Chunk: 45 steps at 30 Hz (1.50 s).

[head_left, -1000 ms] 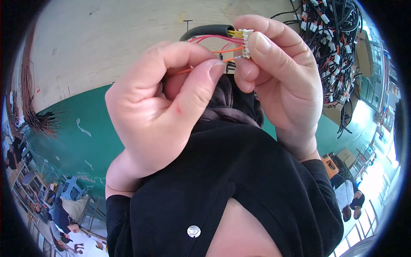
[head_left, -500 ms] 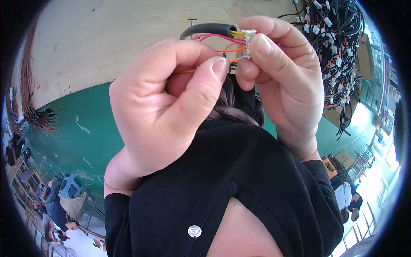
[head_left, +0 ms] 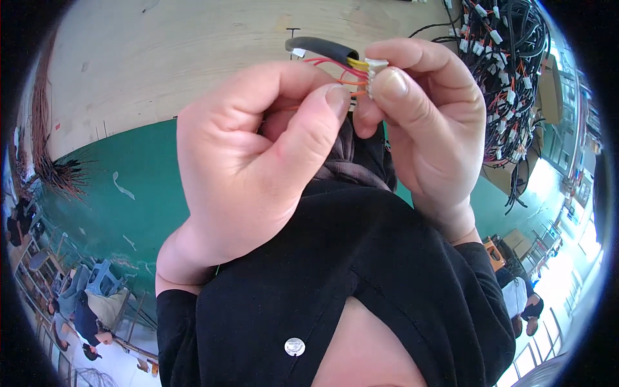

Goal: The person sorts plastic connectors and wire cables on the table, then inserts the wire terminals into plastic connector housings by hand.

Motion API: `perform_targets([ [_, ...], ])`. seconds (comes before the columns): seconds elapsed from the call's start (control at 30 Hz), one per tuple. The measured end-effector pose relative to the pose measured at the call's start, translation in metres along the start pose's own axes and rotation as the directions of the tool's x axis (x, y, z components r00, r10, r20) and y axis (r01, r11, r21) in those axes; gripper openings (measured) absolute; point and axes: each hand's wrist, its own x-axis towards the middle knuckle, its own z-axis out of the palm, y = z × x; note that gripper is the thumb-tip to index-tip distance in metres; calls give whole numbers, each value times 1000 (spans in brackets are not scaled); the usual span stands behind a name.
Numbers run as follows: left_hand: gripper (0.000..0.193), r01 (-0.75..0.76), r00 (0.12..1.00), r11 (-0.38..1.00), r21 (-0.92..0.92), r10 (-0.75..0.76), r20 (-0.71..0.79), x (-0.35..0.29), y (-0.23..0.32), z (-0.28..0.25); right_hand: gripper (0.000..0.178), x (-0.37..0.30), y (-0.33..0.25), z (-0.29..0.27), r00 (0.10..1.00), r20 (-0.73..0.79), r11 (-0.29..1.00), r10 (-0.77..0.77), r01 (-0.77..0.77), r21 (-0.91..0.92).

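Observation:
A small white connector (head_left: 373,72) is pinched between the thumb and fingers of my right hand (head_left: 429,106). Yellow, red and orange wires run into its left side. The yellow ones come out of a black sleeve (head_left: 327,48) that curves off to the left above my hands. My left hand (head_left: 258,148) is closed, its thumb and forefinger pinching an orange wire (head_left: 356,94) close by the connector. The wire's end lies at the connector's lower part; whether it sits inside a slot I cannot tell.
A pale wooden tabletop (head_left: 161,58) lies beyond my hands. At the far right is a large heap of black cables with white connectors (head_left: 503,84). A bundle of thin brown wires (head_left: 44,122) hangs at the left. Below is a green floor (head_left: 129,213); people and stools are farther off.
The orange wire's end has come up to the connector, my left hand moving slightly right with it. The black sleeve has shifted right, and a white piece now shows at its left end.

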Motion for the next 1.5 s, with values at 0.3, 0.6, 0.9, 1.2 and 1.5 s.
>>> perform_targets([
  [0.3,10,-77,992,997,-32,80,101,3,-16,-5,18,-4,6,3,1000,-14,999,-18,19,48],
  [0.6,11,-105,990,994,40,101,103,3,-15,-2,18,-7,8,5,999,-42,995,-7,12,104],
  [0.9,10,-158,985,950,271,132,112,-1,-14,-3,16,-11,9,7,996,-30,996,-79,80,34],
  [1.2,9,-187,979,977,103,178,96,0,-20,-4,16,-8,3,5,979,-11,917,203,-186,354],
  [1.5,9,-221,975,923,315,200,97,2,-16,-4,13,-6,10,11,997,-71,969,33,-15,245],
])
